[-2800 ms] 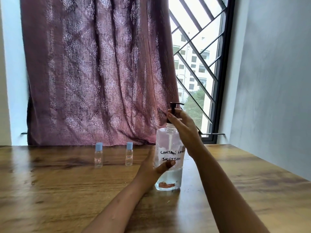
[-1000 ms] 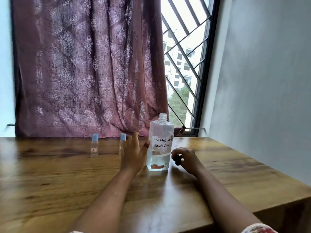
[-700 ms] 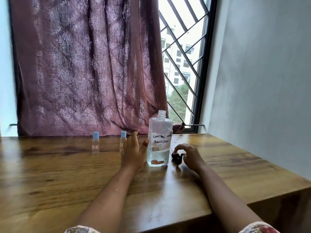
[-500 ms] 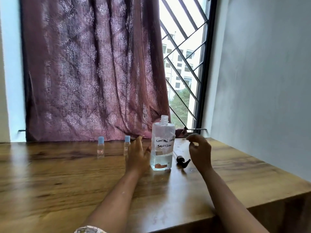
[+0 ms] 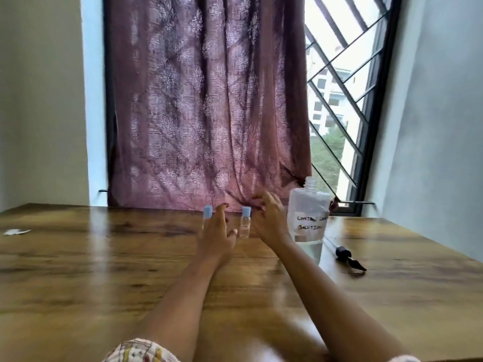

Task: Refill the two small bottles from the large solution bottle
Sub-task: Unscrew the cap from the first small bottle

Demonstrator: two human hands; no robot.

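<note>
The large clear solution bottle [image 5: 308, 218] stands uncapped on the wooden table [image 5: 104, 270], with a handwritten label and a little liquid at the bottom. Its black pump head [image 5: 346, 254] lies on the table to its right. Two small clear bottles with blue caps stand near the curtain: the left small bottle [image 5: 207, 212] is partly hidden behind my left hand [image 5: 217, 236], and the right small bottle [image 5: 245, 223] stands between both hands. My right hand [image 5: 269, 218] hovers beside it with fingers spread. Neither hand holds anything.
A maroon patterned curtain [image 5: 209, 100] hangs behind the table, with a barred window [image 5: 339, 100] to the right. A grey wall [image 5: 431, 126] borders the table's right side. A small white scrap [image 5: 15, 232] lies at the far left.
The pump head was unscrewed and laid on the table right of the large bottle. My left hand left that bottle, and both hands moved left to the small bottles.
</note>
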